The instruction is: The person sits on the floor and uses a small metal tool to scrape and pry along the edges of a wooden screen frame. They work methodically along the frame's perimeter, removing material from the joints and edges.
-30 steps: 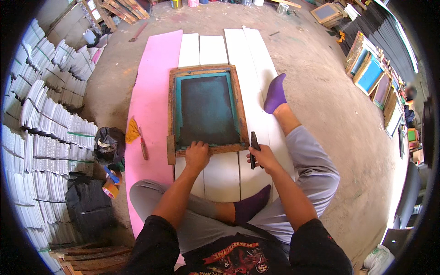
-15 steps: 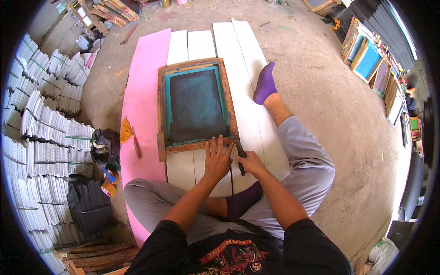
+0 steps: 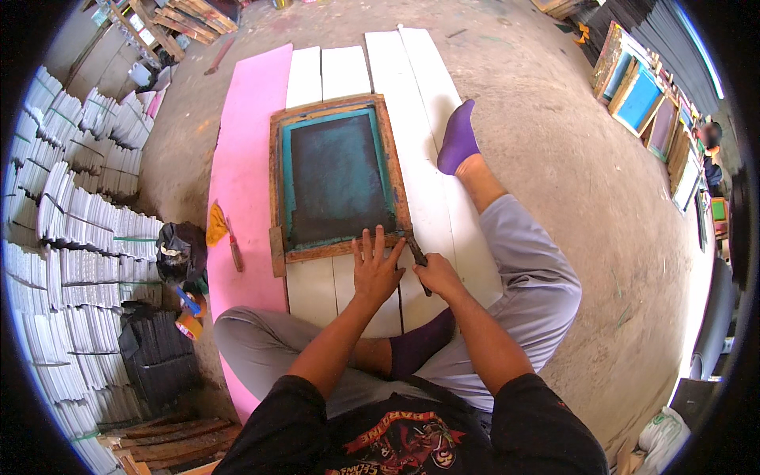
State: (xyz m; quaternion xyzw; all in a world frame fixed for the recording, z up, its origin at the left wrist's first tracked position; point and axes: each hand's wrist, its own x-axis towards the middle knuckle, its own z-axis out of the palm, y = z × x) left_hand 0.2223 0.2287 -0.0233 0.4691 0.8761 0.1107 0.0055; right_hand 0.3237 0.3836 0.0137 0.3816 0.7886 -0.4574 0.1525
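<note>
A wooden-framed printing screen [image 3: 275, 170] with dark, teal-edged mesh lies flat in front of me. My left hand [image 3: 375, 273] rests with fingers spread on the frame's near rail, close to its right corner. My right hand [image 3: 439, 275] is closed around a slim dark hand tool [image 3: 416, 252], whose exact kind I cannot make out. The tool's far end meets the frame's near right corner, just beside my left fingers. A loose strip of wood [image 3: 277, 252] sits along the near left corner.
Pink [image 3: 249, 142] and white boards [image 3: 431, 229] lie under the screen. On the pink one are a red-handled screwdriver [image 3: 235, 249] and a yellow cloth [image 3: 216, 225]. Bundled white sheets [image 3: 99, 229] are stacked at left, near orange tape [image 3: 188, 324]. More framed screens [image 3: 637, 96] lean at right.
My right hand and the tool have shifted slightly, the tool's tip moving a little toward the frame's corner. My left hand stays on the rail. The view has moved a little.
</note>
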